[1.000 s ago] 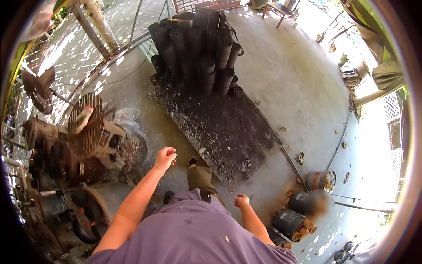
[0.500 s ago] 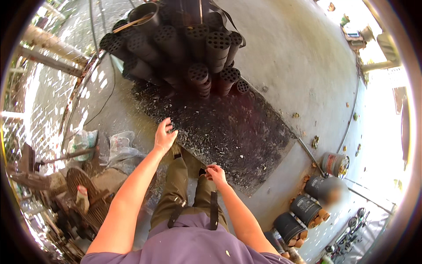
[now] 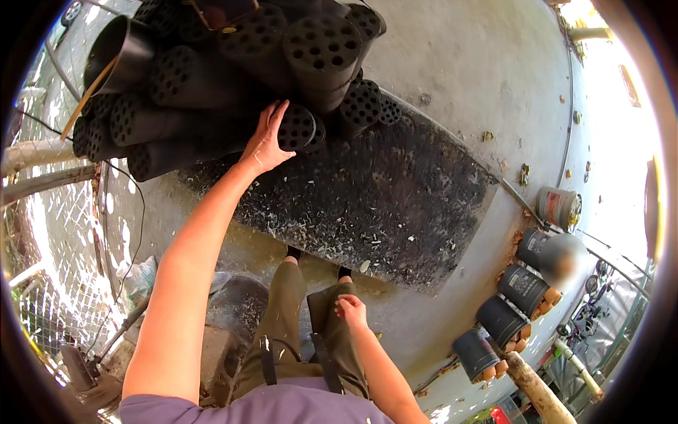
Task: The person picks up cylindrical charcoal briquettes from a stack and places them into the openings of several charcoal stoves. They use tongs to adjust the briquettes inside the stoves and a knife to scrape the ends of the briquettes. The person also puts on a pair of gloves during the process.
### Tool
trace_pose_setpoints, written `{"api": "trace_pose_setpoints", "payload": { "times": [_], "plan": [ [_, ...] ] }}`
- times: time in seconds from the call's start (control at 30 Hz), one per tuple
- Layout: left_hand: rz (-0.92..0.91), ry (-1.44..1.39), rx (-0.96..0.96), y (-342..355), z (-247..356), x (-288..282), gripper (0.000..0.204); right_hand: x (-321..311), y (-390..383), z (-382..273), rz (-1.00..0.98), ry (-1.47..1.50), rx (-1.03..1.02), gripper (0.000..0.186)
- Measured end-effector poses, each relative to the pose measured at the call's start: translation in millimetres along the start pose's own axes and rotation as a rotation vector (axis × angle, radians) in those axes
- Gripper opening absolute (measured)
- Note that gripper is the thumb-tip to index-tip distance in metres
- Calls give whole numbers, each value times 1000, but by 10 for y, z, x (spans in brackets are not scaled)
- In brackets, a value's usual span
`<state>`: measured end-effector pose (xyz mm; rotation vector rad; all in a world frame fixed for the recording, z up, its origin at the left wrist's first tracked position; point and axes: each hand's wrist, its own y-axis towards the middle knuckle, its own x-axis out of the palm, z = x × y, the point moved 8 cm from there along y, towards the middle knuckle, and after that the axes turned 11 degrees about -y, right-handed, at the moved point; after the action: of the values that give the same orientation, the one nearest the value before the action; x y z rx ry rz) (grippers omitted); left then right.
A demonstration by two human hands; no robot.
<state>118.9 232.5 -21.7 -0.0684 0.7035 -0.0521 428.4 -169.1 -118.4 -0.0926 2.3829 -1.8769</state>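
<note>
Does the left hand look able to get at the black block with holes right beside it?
Likely yes: the left hand is spread at the edge of the block, thumb and fingers apart, and nothing lies on top of it.

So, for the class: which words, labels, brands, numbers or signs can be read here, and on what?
None can be read clearly.
Black bucket: pale printing, too small.
Grey bucket: reddish marking, too blurred.
Perforated black cylinder at the left hand: no lettering visible.
</note>
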Motion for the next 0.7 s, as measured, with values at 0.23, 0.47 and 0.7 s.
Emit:
{"api": "trace_pose_setpoints", "payload": {
  "times": [0.23, 0.47, 0.7],
  "plan": [
    [126, 137, -103, 40, 61, 126, 105, 288, 101, -210, -76, 31, 9, 18],
    [304, 43, -416, -68, 273, 303, 108, -92, 187, -266, 1, -40, -19, 16],
    [506, 233, 43, -39, 1287, -437, 99, -213, 219, -353, 34, -23, -39, 16]
  ]
}}
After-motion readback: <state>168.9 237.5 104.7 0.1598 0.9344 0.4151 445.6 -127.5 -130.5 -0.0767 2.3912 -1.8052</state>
